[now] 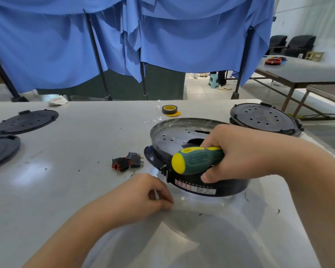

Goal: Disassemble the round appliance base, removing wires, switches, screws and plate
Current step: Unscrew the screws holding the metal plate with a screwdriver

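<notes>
Two hands over appliance base (201,182), right hand (238,151) gripping screwdriver (197,160), left hand (143,198) clenched

- screwdriver handle (196,160): green with yellow
- base (211,185): black
- plate (174,136): silver
- switches (127,161): black and red
- tape (169,109): black, yellow core
- curtain (162,35): blue

Bright, even overhead light. Soft glare patches on the white table (70,151), strongest at 6 and 9 o'clock. Shadows faint, diffuse. Wide-angle barrel distortion bends the table edge and the blue curtain (162,39). Centre sharp; 3 o'clock background washed out, soft.
</notes>
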### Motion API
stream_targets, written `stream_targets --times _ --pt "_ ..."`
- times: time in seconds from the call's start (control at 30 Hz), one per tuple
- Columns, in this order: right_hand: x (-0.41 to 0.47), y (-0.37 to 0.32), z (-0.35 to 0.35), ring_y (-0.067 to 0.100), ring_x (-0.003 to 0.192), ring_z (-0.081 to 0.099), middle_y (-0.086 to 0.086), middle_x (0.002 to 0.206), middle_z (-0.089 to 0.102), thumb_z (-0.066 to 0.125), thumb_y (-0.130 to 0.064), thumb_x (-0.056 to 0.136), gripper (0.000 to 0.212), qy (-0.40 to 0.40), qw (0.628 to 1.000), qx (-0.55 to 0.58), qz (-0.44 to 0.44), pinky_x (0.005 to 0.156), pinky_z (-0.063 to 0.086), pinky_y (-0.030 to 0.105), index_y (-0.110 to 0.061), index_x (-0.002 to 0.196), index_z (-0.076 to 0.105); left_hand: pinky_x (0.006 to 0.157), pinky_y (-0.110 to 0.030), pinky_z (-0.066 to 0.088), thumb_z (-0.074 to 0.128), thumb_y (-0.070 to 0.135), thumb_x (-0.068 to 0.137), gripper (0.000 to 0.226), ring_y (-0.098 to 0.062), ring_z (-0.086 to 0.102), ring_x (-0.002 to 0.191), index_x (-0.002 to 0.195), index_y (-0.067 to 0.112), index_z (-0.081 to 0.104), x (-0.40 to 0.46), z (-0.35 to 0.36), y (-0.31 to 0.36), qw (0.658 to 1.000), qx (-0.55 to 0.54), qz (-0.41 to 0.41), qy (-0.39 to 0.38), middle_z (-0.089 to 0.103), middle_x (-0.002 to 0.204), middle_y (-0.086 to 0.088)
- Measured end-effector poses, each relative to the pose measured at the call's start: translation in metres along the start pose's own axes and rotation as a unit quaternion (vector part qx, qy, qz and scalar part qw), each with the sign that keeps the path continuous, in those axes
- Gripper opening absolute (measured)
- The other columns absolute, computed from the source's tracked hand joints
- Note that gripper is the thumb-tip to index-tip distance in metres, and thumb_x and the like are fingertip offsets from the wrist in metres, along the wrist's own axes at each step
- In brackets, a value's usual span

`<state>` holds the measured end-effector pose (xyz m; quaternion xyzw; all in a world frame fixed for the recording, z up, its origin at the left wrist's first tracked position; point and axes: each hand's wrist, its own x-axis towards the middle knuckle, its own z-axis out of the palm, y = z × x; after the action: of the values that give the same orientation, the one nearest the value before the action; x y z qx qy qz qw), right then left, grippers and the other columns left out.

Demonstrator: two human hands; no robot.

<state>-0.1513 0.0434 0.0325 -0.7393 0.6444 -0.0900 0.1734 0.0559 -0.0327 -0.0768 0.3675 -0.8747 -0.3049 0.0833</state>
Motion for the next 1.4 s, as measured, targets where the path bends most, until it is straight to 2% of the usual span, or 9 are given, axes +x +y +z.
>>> stream_targets --times 0.13,0.37,0.6,0.77,1.0,1.17,1.23,1.3,1.4 --pt "0.0 -0.002 0.0 0.002 0.041 0.046 -0.014 0.045 0.051 0.077 -0.035 0.072 0.021 -0.01 1.0 -0.011 0.005 0.037 0.031 0.011 -0.025 0.064 0.061 0.055 -0.01 0.043 0.071 0.027 0.079 0.01 -0.002 0.058 0.062 0.074 0.035 0.074 -0.004 -0.024 -0.018 0.999 -0.001 -0.034 0.031 0.071 0.076 0.015" --pt "-0.001 -0.006 0.001 -0.003 0.039 0.047 -0.02 0.041 0.051 0.076 -0.033 0.074 0.028 -0.028 0.999 -0.011 0.01 0.035 0.03 0.009 -0.029 0.056 0.055 0.055 -0.017 0.037 0.067 0.027 0.082 0.012 0.002 0.054 0.063 0.074 0.036 0.066 -0.005 -0.042 -0.051 0.972 0.122 -0.13 0.151 0.065 0.079 0.019" --pt "-0.001 -0.007 0.004 0.0 0.038 0.045 -0.016 0.041 0.049 0.075 -0.032 0.074 0.026 -0.038 0.999 -0.03 0.01 0.035 0.028 0.01 -0.024 0.059 0.055 0.054 -0.016 0.033 0.067 0.032 0.082 0.005 0.004 0.05 0.059 0.081 0.036 0.064 -0.003 -0.036 -0.053 0.972 0.112 -0.113 0.172 0.063 0.077 0.015" --pt "0.001 -0.008 0.01 0.004 0.039 0.042 -0.013 0.042 0.046 0.074 -0.035 0.071 0.024 -0.044 0.997 -0.066 0.016 0.039 0.029 0.016 -0.022 0.064 0.056 0.049 -0.008 0.039 0.066 0.034 0.084 0.013 0.002 0.056 0.049 0.073 0.027 0.07 -0.001 -0.034 -0.029 0.967 -0.058 -0.052 0.242 0.069 0.065 0.012" --pt "0.005 -0.011 0.018 0.009 0.045 0.045 -0.006 0.05 0.048 0.071 -0.029 0.071 0.018 -0.049 0.995 -0.084 0.018 0.047 0.036 0.023 -0.021 0.065 0.056 0.046 -0.028 0.045 0.051 0.041 0.092 0.033 -0.015 0.069 0.057 0.082 0.017 0.07 0.0 -0.027 -0.005 0.943 -0.228 -0.108 0.216 0.075 0.079 0.008" --pt "0.012 -0.021 0.034 0.012 0.045 0.046 -0.002 0.05 0.049 0.068 -0.026 0.072 0.017 -0.064 0.993 -0.091 -0.026 0.044 0.034 0.023 -0.017 0.066 0.056 0.044 -0.013 0.046 0.058 0.066 0.063 0.054 0.002 0.064 0.055 0.088 0.019 0.067 0.005 -0.011 0.01 0.937 -0.276 -0.127 0.174 0.07 0.068 0.015" --pt "0.014 -0.025 0.041 0.01 0.041 0.045 -0.002 0.049 0.05 0.067 -0.025 0.072 0.018 -0.073 0.993 -0.079 -0.045 0.041 0.036 0.023 -0.017 0.064 0.054 0.054 -0.011 0.047 0.07 0.059 0.062 0.044 0.004 0.064 0.057 0.091 0.026 0.065 0.011 -0.005 0.009 0.933 -0.278 -0.147 0.174 0.07 0.067 0.017" --pt "0.016 -0.03 0.045 0.008 0.036 0.043 -0.003 0.046 0.048 0.068 -0.026 0.074 0.021 -0.076 0.993 -0.06 -0.062 0.035 0.034 0.018 -0.017 0.063 0.053 0.061 -0.018 0.049 0.076 0.033 0.073 0.034 0.0 0.065 0.056 0.104 0.025 0.065 0.014 -0.003 0.004 0.922 -0.301 -0.168 0.176 0.072 0.072 0.01" --pt "0.016 -0.035 0.045 0.005 0.038 0.044 -0.002 0.051 0.053 0.073 -0.04 0.074 0.027 -0.086 0.994 -0.018 -0.071 0.032 0.03 0.013 -0.017 0.067 0.06 0.05 -0.019 0.05 0.068 0.014 0.077 0.041 -0.007 0.064 0.054 0.117 0.016 0.064 0.015 -0.005 0.0 0.898 -0.362 -0.179 0.172 0.074 0.077 0.001"
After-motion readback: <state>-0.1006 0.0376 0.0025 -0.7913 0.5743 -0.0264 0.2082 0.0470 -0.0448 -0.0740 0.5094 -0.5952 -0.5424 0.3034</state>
